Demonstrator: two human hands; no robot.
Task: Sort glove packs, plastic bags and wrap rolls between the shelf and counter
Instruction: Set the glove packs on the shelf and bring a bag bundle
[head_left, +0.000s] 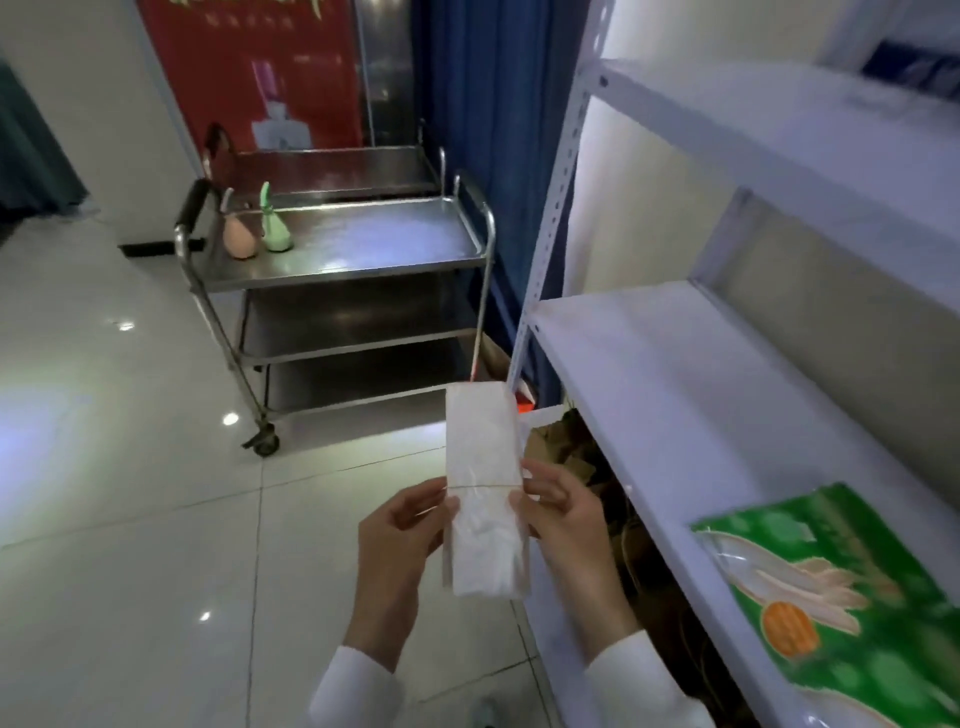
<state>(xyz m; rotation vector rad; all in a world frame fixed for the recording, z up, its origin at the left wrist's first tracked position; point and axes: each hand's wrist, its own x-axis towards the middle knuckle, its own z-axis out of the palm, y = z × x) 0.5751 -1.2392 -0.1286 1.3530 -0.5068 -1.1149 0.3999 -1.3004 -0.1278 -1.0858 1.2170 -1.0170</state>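
Both hands, left hand (402, 525) and right hand (563, 514), pinch a banded plastic bag bundle (483, 483). A green glove pack (852, 613) lies on the white shelf (675, 374). A steel trolley (343, 249) stands beyond.

A glossy white tiled floor (130, 467) reflects ceiling lights. A three-tier stainless steel wheeled trolley (353, 260) stands before a dark blue curtain (498, 130), beside a red poster (260, 73) on the white wall (83, 104).

Green glove pack (852, 613) — cut off at frame's edge.
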